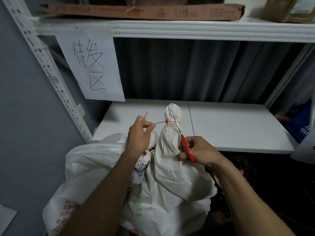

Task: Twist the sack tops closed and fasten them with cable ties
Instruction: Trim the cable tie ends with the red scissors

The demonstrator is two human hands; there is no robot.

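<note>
White sack, neck cinched by red cable tie. Left hand pinches tie's tail taut; right hand grips red-handled scissors, blades at tie.

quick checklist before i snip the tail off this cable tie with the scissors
1. Cable tie cinched round the twisted sack neck: ok, it sits tight below the bunched top.
2. Tail held taut: ok, the left hand pinches it and pulls it out to the left.
3. Scissors in hand: ok, the right hand grips the red handles, blades pointing up along the neck.
4. Blades at the tail: not ok, their tips lie on the right side of the neck, the tail runs off the left.
5. Blades clear of the sack fabric: cannot tell, they lie right against it.
6. Lock fully caught: cannot tell, too small.
</note>
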